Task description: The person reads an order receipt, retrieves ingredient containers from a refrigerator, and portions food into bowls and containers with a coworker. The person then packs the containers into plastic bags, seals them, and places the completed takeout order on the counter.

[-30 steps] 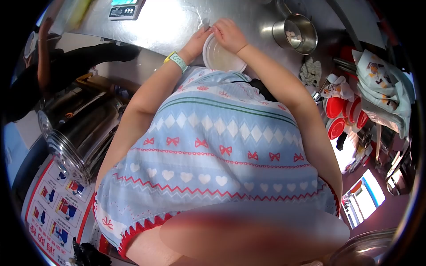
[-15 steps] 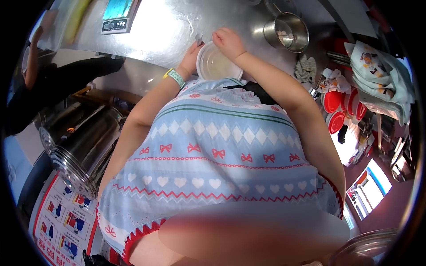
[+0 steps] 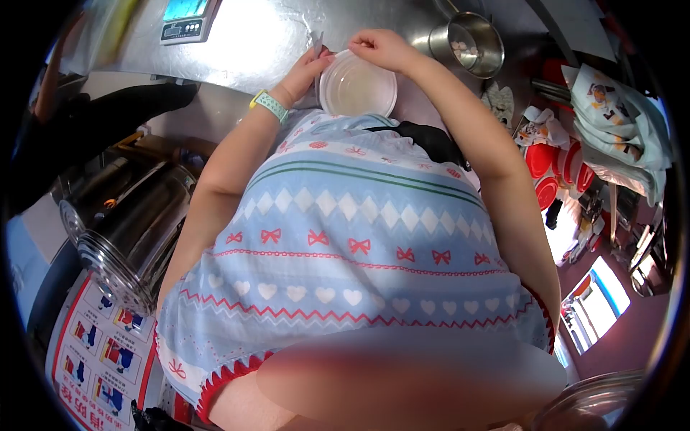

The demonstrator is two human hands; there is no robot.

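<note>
A round white container [image 3: 359,87] with a pale inside sits at the table's near edge, against the patterned apron [image 3: 359,215]. My left hand [image 3: 305,72], below a wrist with a green and yellow watch, is closed on a small knife [image 3: 318,44] whose blade points up beside the container's left rim. My right hand [image 3: 381,49] is above the container's upper rim, fingers pinched together; what they hold, if anything, is too small to make out.
A steel pot [image 3: 467,44] with small pale pieces stands at the upper right, a digital scale [image 3: 184,27] at the upper left. A crumpled cloth [image 3: 497,100] lies below the pot. Large steel drums [image 3: 140,223] are at left; another person's dark sleeve [image 3: 136,100] reaches in.
My hands have moved apart, the right one outward from the container's rim. More of the container's inside shows. The blade in my left hand now stands more upright.
</note>
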